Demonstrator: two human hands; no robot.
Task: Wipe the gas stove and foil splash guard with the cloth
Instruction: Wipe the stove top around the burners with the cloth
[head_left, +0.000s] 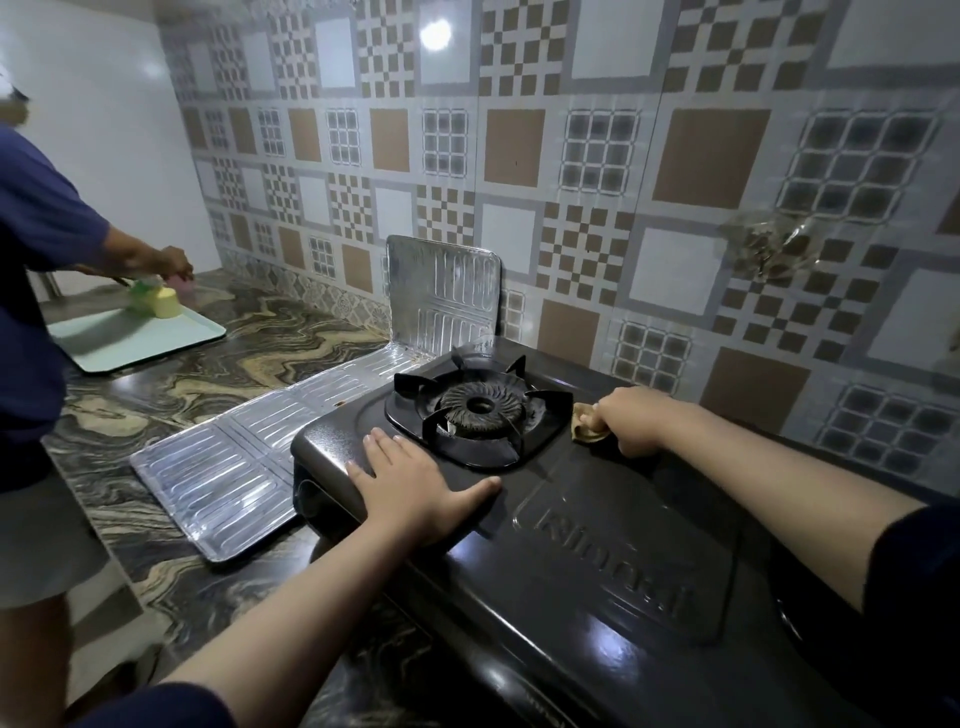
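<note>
Gas stove (597, 545), a dark glossy single-burner unit with a black cast-iron pan support (480, 402), sits on the marbled stone surface (249, 353) against the patterned tiled wall. The left hand (415, 493) lies flat on the stove's front-left corner, fingers (374, 447) straight and spread wide, most likely bracing the appliance so it does not slide under the rubbing. The right hand (628, 421) grips a small crumpled tan cloth (589, 423), its fingers curled round the fabric and pressing it onto the stove top just right of the burner; only a bunched edge peeks out beyond the knuckles. Wiping of the stove top appears under way. The ribbed silver foil splash guard (291, 421) lies well left of the spread fingers, one panel folded upright against the wall and the others flat on the surface, apparently laid open for cleaning and not yet touched. Farther left, another person works over a pale green tray (156, 338).
</note>
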